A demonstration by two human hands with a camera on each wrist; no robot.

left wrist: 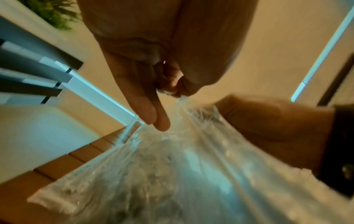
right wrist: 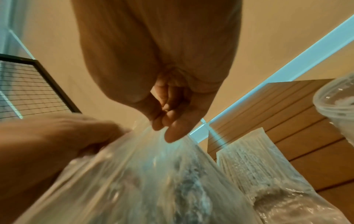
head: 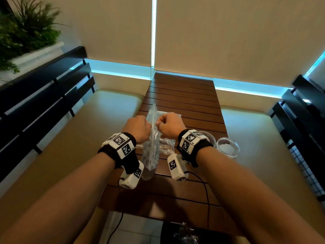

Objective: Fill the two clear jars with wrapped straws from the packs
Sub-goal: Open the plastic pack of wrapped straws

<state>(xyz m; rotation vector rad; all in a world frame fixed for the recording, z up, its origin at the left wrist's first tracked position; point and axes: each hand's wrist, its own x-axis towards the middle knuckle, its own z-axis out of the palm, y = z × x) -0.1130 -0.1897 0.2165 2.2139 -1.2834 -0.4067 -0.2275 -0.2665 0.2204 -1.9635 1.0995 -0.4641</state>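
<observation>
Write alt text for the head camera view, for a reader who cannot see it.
Both hands, left hand and right hand, pinch the top of an upright clear plastic pack of wrapped straws over a brown slatted wooden table. A second clear pack lies behind it, and two clear round jars stand to the right.

Hidden and blurred parts
One jar [head: 207, 138] mostly behind right wrist; held pack [left wrist: 172, 174] motion-blurred in both wrist views, straws inside indistinct.
</observation>
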